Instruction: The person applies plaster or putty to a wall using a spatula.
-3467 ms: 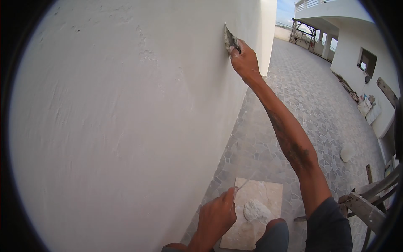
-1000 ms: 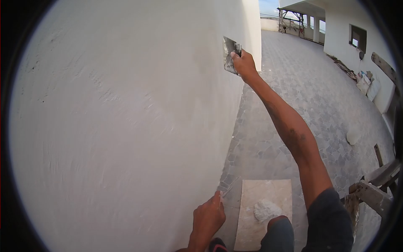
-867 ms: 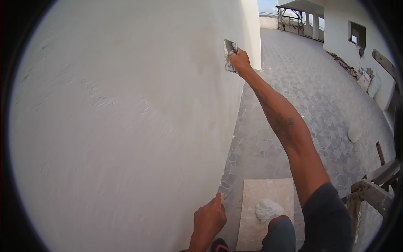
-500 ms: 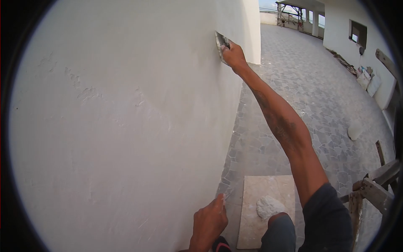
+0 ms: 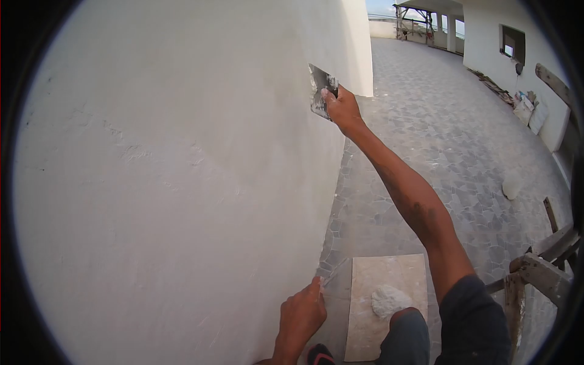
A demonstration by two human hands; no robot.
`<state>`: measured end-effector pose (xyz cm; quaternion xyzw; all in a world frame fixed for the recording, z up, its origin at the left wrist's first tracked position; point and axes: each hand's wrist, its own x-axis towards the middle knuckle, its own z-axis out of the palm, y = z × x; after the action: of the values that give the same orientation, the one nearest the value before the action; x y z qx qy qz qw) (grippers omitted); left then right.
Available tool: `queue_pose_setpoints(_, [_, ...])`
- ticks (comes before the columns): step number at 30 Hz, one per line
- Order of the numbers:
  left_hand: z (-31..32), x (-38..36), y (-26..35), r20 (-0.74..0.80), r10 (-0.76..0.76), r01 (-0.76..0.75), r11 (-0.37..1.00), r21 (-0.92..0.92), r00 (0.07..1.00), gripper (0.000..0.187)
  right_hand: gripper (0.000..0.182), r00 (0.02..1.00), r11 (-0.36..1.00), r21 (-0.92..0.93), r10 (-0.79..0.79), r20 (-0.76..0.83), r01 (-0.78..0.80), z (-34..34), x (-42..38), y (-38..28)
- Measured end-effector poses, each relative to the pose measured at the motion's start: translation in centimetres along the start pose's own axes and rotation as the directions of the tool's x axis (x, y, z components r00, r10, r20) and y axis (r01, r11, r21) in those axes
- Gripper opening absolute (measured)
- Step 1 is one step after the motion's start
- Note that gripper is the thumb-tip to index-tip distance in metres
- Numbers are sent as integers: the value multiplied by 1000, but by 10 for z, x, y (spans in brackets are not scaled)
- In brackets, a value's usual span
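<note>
Up on the pale wall, my right hand grips a wide putty knife. Its flat metal blade is smeared with white paste and lies close against the wall surface. Low down beside the wall, my left hand is closed round a thin, flat-bladed tool, seen nearly edge-on with its handle hidden in the fingers. A white mound of putty rests on a beige board below, near my knee. Rough, chipped patches show on the left part of the wall.
Grey stone-patterned flooring stretches along the wall to the back. Wooden beams stand close at the right. Farther off are sacks by the opposite wall, a pale lump on the floor and scaffolding.
My right hand has come slightly lower with the putty knife, and its blade now shows more of its flat face. The left hand's thin tool has turned and shows more clearly.
</note>
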<state>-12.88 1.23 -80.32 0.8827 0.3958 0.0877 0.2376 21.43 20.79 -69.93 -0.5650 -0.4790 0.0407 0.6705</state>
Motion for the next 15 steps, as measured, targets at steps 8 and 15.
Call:
queue_pose_setpoints(8, [-4,1,-4,47,-41,40,999,19,998,26,28,988,986,68,153,24,-154,9,90,33])
queue_pose_setpoints(15, [-3,-2,0,3,4,-4,999,-48,1000,22,44,998,995,-85,45,-50,-49,28,32,-7])
